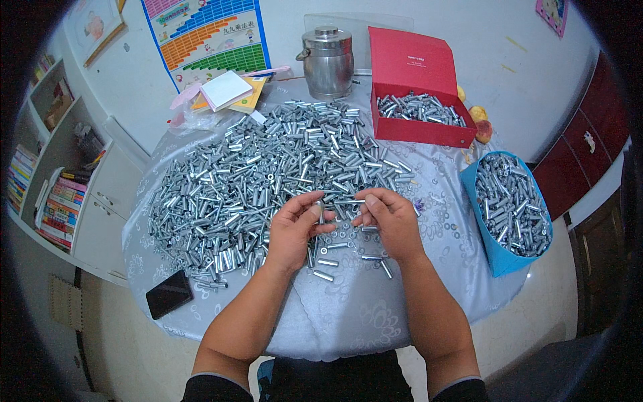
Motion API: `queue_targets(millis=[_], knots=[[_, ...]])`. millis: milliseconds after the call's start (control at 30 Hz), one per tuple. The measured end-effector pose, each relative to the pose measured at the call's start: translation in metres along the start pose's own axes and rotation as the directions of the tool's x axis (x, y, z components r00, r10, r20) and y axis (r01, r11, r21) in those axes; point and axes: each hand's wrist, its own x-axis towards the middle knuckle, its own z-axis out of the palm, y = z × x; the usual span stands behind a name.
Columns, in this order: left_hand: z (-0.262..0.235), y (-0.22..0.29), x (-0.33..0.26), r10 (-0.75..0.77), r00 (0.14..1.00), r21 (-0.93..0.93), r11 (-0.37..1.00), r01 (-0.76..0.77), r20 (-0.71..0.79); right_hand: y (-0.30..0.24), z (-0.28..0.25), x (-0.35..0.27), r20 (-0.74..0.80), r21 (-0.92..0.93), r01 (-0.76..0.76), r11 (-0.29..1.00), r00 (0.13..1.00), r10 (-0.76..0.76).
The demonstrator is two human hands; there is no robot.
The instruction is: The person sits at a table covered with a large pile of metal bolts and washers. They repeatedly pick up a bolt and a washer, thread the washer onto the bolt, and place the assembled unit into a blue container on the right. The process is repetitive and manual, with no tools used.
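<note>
Over the near edge of a large heap of shiny metal sleeves and bolts [268, 174], my two hands face each other. My left hand [289, 234] is closed, with a short metal sleeve [321, 214] between thumb and fingers. Thumb and forefinger of my right hand [400, 226] pinch a thin metal bolt [348, 202], which points left toward the other hand. The two pieces look apart. Below the hands lie small washers [345, 236] and a few loose sleeves [323, 275] on the grey tablecloth.
A red box [422, 130] with its lid up and a blue bin [499, 258] hold more metal pieces. At the back stand a steel pot [328, 63] and notepads [226, 90]. A black phone [169, 295] lies front left. Fruit [482, 130] sits behind the red box.
</note>
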Motion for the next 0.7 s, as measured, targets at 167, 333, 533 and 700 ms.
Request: queue_targets(millis=[167, 333, 533, 700], knots=[[-0.004, -0.008, 0.003, 0.055, 0.998, -0.023, 0.998, -0.054, 0.031, 0.003, 0.001, 0.001, -0.013, 0.024, 0.005, 1.000, 1.000, -0.005], [-0.006, -0.011, 0.005, 0.060, 0.996, -0.037, 0.998, -0.058, 0.069, 0.003, 0.000, 0.001, 0.008, 0.023, -0.006, 1.000, 1.000, 0.006], [-0.007, -0.010, 0.003, 0.052, 0.994, -0.018, 0.999, -0.051, 0.095, 0.002, 0.000, 0.000, 0.052, 0.006, -0.033, 0.999, 0.998, 0.032], [-0.004, 0.002, 0.002, -0.056, 0.998, -0.135, 0.989, 0.051, -0.034, 0.002, -0.002, 0.000, 0.082, -0.049, -0.088, 0.995, 0.992, 0.092]])
